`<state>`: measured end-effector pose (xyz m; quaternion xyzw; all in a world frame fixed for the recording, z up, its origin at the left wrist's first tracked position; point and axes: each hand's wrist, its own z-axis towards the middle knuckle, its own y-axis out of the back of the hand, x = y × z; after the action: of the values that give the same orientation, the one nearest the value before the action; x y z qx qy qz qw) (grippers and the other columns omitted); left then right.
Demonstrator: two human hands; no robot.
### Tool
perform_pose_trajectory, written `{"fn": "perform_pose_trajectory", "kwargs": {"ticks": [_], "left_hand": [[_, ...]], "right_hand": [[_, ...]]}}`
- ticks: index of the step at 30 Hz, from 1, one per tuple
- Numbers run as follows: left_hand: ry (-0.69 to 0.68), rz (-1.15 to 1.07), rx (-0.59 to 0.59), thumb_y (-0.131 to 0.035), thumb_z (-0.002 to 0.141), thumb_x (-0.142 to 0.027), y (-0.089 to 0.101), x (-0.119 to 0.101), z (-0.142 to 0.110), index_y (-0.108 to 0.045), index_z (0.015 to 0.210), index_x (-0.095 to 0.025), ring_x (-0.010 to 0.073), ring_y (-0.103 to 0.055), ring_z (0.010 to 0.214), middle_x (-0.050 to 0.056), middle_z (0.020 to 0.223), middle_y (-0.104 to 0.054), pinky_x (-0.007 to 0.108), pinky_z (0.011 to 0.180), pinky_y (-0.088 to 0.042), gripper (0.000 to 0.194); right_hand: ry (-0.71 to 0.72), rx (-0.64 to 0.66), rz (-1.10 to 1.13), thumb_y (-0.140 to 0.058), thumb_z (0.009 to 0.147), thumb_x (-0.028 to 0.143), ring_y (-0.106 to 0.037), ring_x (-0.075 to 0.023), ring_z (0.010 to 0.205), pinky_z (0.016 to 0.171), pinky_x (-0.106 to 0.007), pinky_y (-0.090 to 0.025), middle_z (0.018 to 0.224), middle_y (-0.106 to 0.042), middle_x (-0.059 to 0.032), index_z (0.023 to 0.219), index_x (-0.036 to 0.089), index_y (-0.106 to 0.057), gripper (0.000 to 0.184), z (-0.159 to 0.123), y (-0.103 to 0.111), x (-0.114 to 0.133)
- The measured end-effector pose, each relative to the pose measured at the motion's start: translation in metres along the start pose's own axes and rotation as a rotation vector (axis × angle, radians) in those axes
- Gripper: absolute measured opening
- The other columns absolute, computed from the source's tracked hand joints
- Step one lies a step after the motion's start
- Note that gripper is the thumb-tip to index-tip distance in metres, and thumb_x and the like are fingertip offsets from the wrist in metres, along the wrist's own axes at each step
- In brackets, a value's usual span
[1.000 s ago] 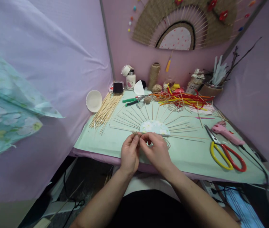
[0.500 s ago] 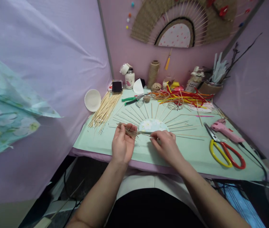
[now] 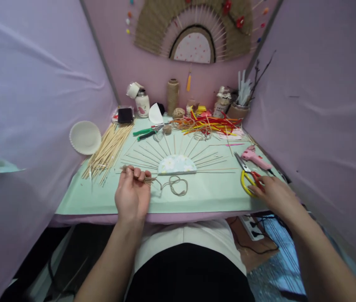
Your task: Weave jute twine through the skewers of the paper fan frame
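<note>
Twine (image 3: 148, 179) is gripped in my left hand (image 3: 134, 191), palm up with the fingers curled over it. A loose coil of the same twine (image 3: 179, 186) trails onto the table to the right of that hand. Just beyond lies a half-round floral piece (image 3: 177, 164) with thin sticks fanning out from it. At the right, my right hand (image 3: 274, 193) closes on the handles of the scissors (image 3: 244, 170), one yellow and one red. The blades lie on the table and point away from me. My fingers partly cover the red handle.
A pink glue gun (image 3: 255, 157) lies beyond the scissors. Bamboo sticks (image 3: 110, 147) are heaped at the left beside a white fluted dish (image 3: 85, 137). Green-handled pliers (image 3: 145, 132) and red and yellow pipe cleaners (image 3: 215, 125) lie toward the back. A twine spool (image 3: 172, 96) stands behind.
My right hand has left the twine and moved right to the scissors. The twine end it held now lies coiled on the table. My left hand keeps its bundle. The view has shifted right.
</note>
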<state>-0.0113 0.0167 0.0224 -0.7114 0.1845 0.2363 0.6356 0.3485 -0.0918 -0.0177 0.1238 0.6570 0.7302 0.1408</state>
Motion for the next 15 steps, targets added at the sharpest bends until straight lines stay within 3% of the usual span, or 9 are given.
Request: {"fn": "perform_pose_trajectory", "kwargs": {"ticks": [4, 7, 9, 11, 13, 15], "left_hand": [[-0.035, 0.048, 0.032, -0.056, 0.088, -0.017, -0.005, 0.001, -0.003, -0.054, 0.081, -0.015, 0.0045, -0.04, 0.054, -0.005, 0.065, -0.042, 0.023, 0.069, -0.046, 0.008], [-0.074, 0.064, 0.056, -0.059, 0.087, -0.019, -0.009, -0.001, -0.006, -0.054, 0.08, -0.016, 0.0048, -0.038, 0.053, -0.005, 0.064, -0.04, 0.021, 0.065, -0.044, 0.008], [-0.094, 0.065, 0.063, -0.059, 0.087, -0.02, -0.01, -0.004, -0.007, -0.054, 0.08, -0.016, 0.0051, -0.037, 0.053, -0.005, 0.063, -0.038, 0.02, 0.061, -0.042, 0.009], [-0.111, 0.066, 0.066, -0.059, 0.087, -0.021, -0.011, -0.006, -0.007, -0.054, 0.079, -0.016, 0.0053, -0.036, 0.052, -0.005, 0.062, -0.037, 0.019, 0.057, -0.039, 0.01], [-0.119, 0.069, 0.069, -0.06, 0.087, -0.022, -0.011, -0.008, -0.008, -0.054, 0.079, -0.016, 0.0055, -0.035, 0.052, -0.005, 0.062, -0.036, 0.019, 0.055, -0.037, 0.011], [-0.131, 0.072, 0.074, -0.059, 0.087, -0.022, -0.011, -0.008, -0.009, -0.054, 0.079, -0.017, 0.0055, -0.033, 0.052, -0.005, 0.062, -0.035, 0.018, 0.053, -0.035, 0.01]], "right_hand": [[-0.133, 0.106, -0.026, -0.049, 0.084, 0.046, -0.061, -0.0277, 0.073, 0.063, -0.034, -0.038, 0.081, -0.066, -0.0188, 0.088, 0.009, -0.064, 0.04, 0.015, -0.001, 0.004], [-0.198, 0.276, 0.03, -0.049, 0.083, 0.044, -0.059, -0.0236, 0.063, 0.059, -0.032, -0.035, 0.07, -0.064, -0.0146, 0.074, 0.014, -0.063, 0.035, 0.029, 0.006, 0.005], [-0.197, 0.371, 0.076, -0.05, 0.081, 0.043, -0.057, -0.0221, 0.059, 0.057, -0.032, -0.034, 0.065, -0.062, -0.0132, 0.066, 0.016, -0.06, 0.033, 0.031, 0.012, 0.001], [-0.224, 0.385, 0.14, -0.053, 0.076, 0.042, -0.056, -0.0223, 0.059, 0.058, -0.033, -0.036, 0.066, -0.062, -0.0137, 0.063, 0.017, -0.057, 0.029, 0.023, 0.018, -0.005], [-0.329, 0.378, 0.32, -0.058, 0.07, 0.041, -0.056, -0.0222, 0.06, 0.058, -0.034, -0.038, 0.068, -0.063, -0.0131, 0.065, 0.018, -0.057, 0.024, 0.007, 0.025, -0.011], [-0.428, 0.398, 0.666, -0.061, 0.066, 0.045, -0.053, -0.0196, 0.055, 0.054, -0.032, -0.038, 0.064, -0.06, -0.0086, 0.074, 0.02, -0.059, 0.026, -0.015, 0.031, -0.012]]}}
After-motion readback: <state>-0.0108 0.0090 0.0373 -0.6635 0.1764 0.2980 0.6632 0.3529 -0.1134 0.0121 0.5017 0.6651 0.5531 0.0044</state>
